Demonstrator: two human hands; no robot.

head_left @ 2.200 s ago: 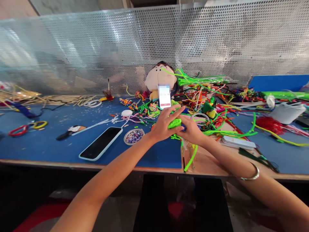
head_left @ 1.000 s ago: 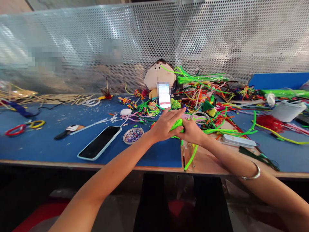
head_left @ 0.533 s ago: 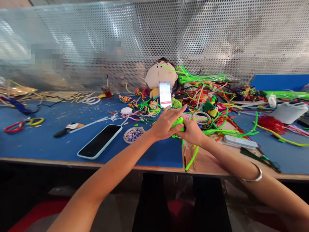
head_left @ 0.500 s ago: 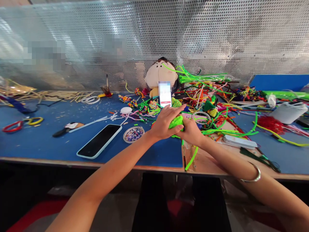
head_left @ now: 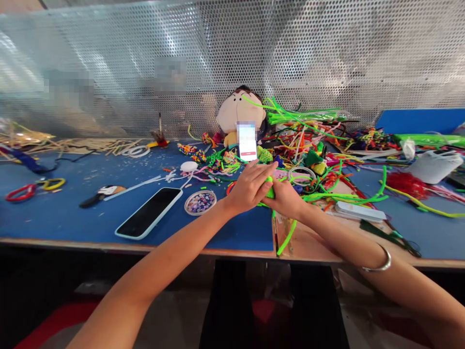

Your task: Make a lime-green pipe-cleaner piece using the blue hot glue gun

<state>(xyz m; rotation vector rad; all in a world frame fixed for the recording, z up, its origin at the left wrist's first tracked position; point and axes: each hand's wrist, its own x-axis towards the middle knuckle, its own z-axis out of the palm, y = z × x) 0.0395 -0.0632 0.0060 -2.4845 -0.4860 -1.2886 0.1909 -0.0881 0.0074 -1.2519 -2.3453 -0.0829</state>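
Both of my hands meet over the cord pile near the table's front. My left hand [head_left: 248, 190] is closed around a bright green woven cord piece [head_left: 270, 188], its fingers lying across the top. On the other side my right hand [head_left: 286, 198] grips the same piece, which is mostly hidden between the two palms. A loose green strip [head_left: 286, 238] hangs toward the table edge below my right hand. Just behind my hands, a lit phone [head_left: 247, 141] leans upright against a plush doll [head_left: 241, 110].
Left of my hands lie a dish of beads [head_left: 200, 202], a dark-screened phone [head_left: 149, 213], a black-handled tool [head_left: 101, 195] and red-and-yellow-handled scissors [head_left: 22, 193]. Tangled coloured cords [head_left: 327, 169] spread to the right, with a white glove [head_left: 434, 166]. A perforated metal screen [head_left: 203, 58] stands behind.
My hands have closed further over the green woven piece, so less of it shows. The left fingers have come down slightly. The table things stay put.
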